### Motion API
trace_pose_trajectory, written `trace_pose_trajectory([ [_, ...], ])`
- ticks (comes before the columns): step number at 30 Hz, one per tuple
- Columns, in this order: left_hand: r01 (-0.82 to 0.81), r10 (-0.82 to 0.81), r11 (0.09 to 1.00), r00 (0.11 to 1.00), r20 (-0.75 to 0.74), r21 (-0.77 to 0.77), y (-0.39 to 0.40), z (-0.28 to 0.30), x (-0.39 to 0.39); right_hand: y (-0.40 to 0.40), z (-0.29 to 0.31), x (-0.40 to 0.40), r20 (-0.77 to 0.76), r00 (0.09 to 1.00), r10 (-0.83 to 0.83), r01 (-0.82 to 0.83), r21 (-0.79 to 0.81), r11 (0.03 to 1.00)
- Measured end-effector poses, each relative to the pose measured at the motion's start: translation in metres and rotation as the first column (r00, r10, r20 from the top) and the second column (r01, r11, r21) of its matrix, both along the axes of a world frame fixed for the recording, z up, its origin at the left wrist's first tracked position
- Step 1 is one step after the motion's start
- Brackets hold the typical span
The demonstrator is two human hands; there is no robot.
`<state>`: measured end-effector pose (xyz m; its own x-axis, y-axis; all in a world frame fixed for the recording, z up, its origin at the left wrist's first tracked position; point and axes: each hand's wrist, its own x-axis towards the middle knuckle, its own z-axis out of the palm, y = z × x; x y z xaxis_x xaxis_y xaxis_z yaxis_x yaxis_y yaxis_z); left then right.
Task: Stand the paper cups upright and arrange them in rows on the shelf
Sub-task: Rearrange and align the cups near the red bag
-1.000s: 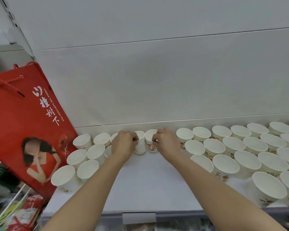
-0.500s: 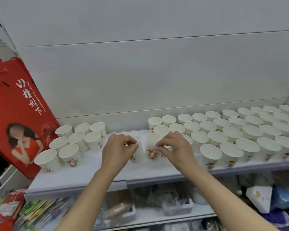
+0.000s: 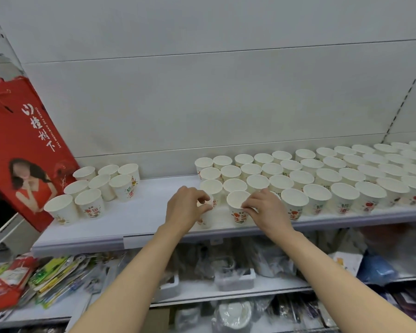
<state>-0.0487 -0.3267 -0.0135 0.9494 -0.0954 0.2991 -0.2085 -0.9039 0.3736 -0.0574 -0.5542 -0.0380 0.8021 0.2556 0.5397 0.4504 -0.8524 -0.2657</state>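
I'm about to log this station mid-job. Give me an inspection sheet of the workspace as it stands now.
Surface: white shelf, bare gap between the two cup groups.
Job's things: right block of cups upright in rows; left cluster upright; two front cups in hand.
Clutter: red bag leaning at the shelf's left end.
Grippers: left hand pinches the left front cup; right hand pinches the rim of the right front cup.
Cables: nothing seen.
Surroundings: grey back panel; lower shelves with packaged goods.
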Motion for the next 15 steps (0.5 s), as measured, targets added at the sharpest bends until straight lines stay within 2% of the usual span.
trace_pose_trajectory([
  [3,0.050,-0.050,0.999,0.998,-0.024,-0.011,0.015,-0.002,-0.005,-0.004,-0.006,0.003,0.004,1.000,-0.016,0.016,-0.045,0.999],
  [7,0.082,-0.079,0.993,0.996,-0.047,0.081,0.030,-0.006,-0.008,-0.009,-0.012,0.005,0.030,0.999,-0.020,0.021,-0.028,0.999],
  [10,0.093,-0.085,0.987,0.994,-0.064,0.133,0.025,-0.010,-0.005,-0.009,-0.011,0.005,0.037,0.999,-0.008,0.009,-0.033,0.999],
  [15,0.075,-0.071,0.989,0.997,-0.032,0.126,0.005,-0.012,-0.006,-0.009,-0.009,0.007,0.042,0.999,0.019,-0.017,-0.051,0.999],
])
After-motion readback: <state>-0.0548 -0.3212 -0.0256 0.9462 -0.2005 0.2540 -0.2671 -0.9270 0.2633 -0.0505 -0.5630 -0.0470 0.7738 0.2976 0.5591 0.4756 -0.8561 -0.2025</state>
